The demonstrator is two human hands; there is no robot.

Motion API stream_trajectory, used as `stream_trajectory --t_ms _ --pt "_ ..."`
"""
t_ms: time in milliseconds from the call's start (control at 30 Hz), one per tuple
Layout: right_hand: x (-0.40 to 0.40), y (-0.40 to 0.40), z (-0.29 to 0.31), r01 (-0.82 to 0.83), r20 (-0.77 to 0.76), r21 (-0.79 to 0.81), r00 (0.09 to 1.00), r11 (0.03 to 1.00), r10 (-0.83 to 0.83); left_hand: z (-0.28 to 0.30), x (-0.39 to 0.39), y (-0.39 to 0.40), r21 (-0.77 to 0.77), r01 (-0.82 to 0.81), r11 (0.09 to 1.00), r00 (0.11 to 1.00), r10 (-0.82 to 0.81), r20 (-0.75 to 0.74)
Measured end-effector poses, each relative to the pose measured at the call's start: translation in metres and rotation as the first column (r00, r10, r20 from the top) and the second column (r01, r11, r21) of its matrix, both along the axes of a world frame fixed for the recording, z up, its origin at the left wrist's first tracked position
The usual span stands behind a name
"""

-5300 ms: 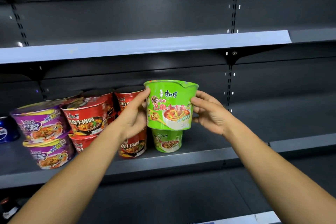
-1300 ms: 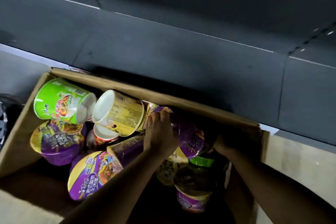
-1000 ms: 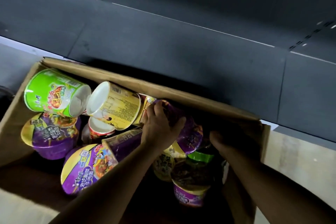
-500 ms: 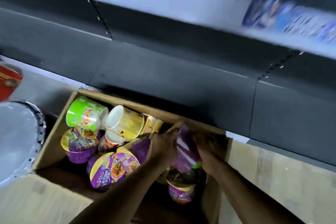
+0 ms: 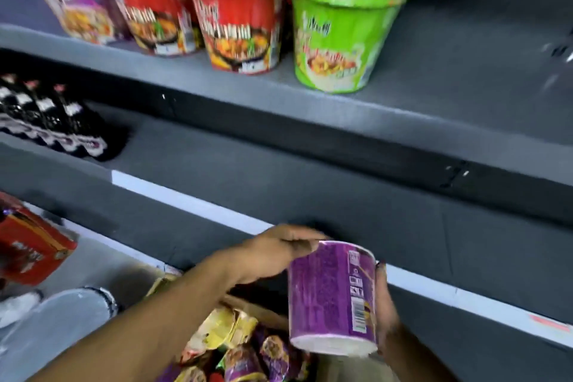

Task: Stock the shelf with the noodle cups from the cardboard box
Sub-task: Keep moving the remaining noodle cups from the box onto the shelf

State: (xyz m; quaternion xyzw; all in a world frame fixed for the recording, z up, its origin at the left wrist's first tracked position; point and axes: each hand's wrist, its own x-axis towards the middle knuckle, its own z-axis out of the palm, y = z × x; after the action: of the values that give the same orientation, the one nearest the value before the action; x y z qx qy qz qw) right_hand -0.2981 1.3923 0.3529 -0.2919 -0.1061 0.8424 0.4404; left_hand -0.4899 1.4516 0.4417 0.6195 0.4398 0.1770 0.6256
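A purple noodle cup point(image 5: 331, 295) hangs in the air above the cardboard box point(image 5: 248, 304), its white base toward me. My left hand point(image 5: 269, 253) grips its top rim from the left and my right hand point(image 5: 386, 313) holds its right side. Below, the box holds several purple and yellow cups point(image 5: 235, 347). On the grey shelf point(image 5: 403, 108) above stand two stacked green cups point(image 5: 338, 40), red cups point(image 5: 238, 28) and purple cups point(image 5: 83, 6) at the left.
The shelf to the right of the green cups is bare. A lower shelf point(image 5: 279, 183) carries a black-and-white patterned pack point(image 5: 52, 121) at its left. A red package point(image 5: 28, 251) lies at the far left. My knee in grey trousers point(image 5: 52, 329) is beside the box.
Both hands have lifted the purple cup out of the box, and my view has swung up from the box to the stocked shelf.
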Motion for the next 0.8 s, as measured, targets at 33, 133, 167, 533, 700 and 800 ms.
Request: stream_trajectory --t_ms 33,133,167,533,700,800 --pt "-0.002 0.007 0.024 0.001 0.034 0.056 0.999 0.998 -0.003 0.024 0.000 0.004 0.024 -0.016 1.000 0.999 0.015 0.035" --pt "0.002 0.016 0.087 0.180 0.293 0.221 0.925 0.959 -0.241 0.094 -0.005 0.013 0.078 -0.013 0.997 0.994 0.004 0.109" --pt "0.007 0.024 0.104 0.095 0.273 0.084 0.955 0.992 -0.115 0.115 -0.007 0.015 0.082 -0.016 0.997 0.990 0.004 0.143" --pt "0.003 0.039 0.260 -0.088 0.062 0.747 0.996 0.659 0.063 0.266 -0.020 0.013 0.104 -0.158 0.982 0.860 0.085 0.503" --pt "0.010 0.042 0.323 -0.246 0.324 0.714 0.946 0.656 0.001 0.300 -0.023 0.007 0.187 -0.229 0.955 0.862 0.110 0.494" --pt "0.011 0.043 0.352 -0.131 0.298 0.729 0.944 0.672 -0.139 0.309 -0.021 0.008 0.220 -0.313 0.924 0.850 0.169 0.499"
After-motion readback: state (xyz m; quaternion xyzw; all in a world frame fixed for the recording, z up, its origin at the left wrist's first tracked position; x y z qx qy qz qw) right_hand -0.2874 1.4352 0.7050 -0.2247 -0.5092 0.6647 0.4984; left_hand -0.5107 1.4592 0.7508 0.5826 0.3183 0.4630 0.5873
